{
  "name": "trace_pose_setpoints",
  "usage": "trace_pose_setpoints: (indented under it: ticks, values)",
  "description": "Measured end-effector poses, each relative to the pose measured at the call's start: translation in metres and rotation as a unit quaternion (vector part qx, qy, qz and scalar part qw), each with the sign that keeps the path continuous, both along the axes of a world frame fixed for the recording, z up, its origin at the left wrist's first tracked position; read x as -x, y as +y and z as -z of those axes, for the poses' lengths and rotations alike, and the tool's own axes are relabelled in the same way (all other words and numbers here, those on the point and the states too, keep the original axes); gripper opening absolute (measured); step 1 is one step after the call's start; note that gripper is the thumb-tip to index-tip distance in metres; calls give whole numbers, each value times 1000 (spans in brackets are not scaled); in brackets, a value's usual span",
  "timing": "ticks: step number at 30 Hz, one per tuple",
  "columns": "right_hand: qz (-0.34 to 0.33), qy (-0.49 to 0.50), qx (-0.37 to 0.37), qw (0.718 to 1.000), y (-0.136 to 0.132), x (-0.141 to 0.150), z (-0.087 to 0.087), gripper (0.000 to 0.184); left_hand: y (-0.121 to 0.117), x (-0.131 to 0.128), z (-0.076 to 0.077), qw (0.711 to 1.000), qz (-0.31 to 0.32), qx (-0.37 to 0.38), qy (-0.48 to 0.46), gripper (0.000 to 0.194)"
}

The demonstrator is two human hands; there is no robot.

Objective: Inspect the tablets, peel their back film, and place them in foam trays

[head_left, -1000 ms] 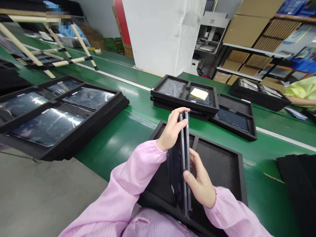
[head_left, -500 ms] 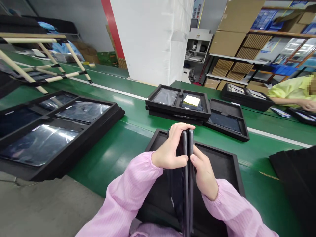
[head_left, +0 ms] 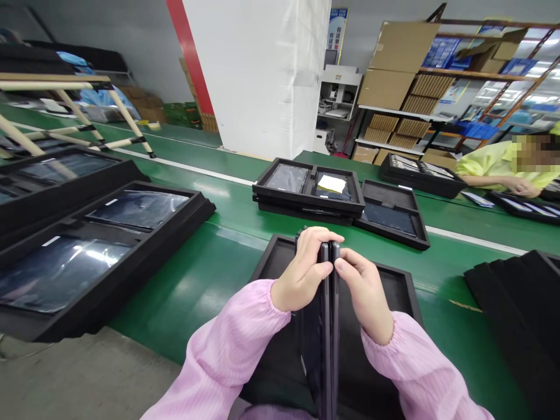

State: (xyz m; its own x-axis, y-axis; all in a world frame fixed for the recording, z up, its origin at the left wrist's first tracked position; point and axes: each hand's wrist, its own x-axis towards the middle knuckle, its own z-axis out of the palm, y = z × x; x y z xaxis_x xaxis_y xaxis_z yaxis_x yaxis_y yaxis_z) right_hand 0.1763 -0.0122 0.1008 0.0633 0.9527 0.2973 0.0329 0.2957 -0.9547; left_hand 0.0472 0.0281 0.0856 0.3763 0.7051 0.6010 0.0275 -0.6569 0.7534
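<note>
L hand, lower ctr of frame: curled over top end of 2 dark tablets, thumb on L tablet, fingers across the top. R hand: thumb pressed to R tablet near its top, fingers behind it. So both hands = closed grip, none free. Tablets stand on edge, side by side, approx. upright, narrow edges toward cam; bottom ends run to lower edge of frame. Pink sleeves on both arms.

Beneath/behind tablets: black tray, lower ctr, on green desk. Just beyond, ctr of frame: stacked trays, top one w/ 2 flat devices in separate compartments, yellow paper on R one. Touching on R: another tray, dark device in near compartment.

Left side of frame: big black tray w/ film-covered devices; similar tray behind it. Lower R: black stack, contents n/a.

Upper R: co-worker, yellow sleeves, hands together near tray of white-ish items. Upper L: pipe frame, person in blue behind. Bg: white pillar, shelf w/ cardboard boxes.
</note>
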Motion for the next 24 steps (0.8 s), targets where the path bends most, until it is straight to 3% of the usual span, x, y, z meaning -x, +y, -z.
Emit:
trace_pose_setpoints:
  ticks: [4, 7, 10, 14, 18, 21, 24]
  values:
    - [-23, 9, 9, 1000, 7, 0, 11, 22, 6, -1, 6, 998, -5, 27, -60, 32]
    - [-29, 91, 92, 991, 15, 3, 44, 46, 11, 5, 11, 986, 13, 72, -148, 30]
    - [-25, 152, 191, 969, 24, 14, 84, 68, 13, 16, 15, 955, 71, 109, -266, 26]
    - [-107, 173, 253, 946, 30, 36, 117, 75, 15, 30, 20, 903, 121, 148, -384, 30]
    - [-136, 185, 269, 935, 30, 49, 123, 77, 15, 39, 26, 908, 101, 128, -386, 35]
    - [-150, 192, 257, 935, 28, 50, 122, 76, 11, 41, 31, 919, 82, 66, -381, 41]
    - [-168, 201, 245, 933, 25, 49, 121, 80, 6, 38, 31, 935, 103, 5, -339, 39]
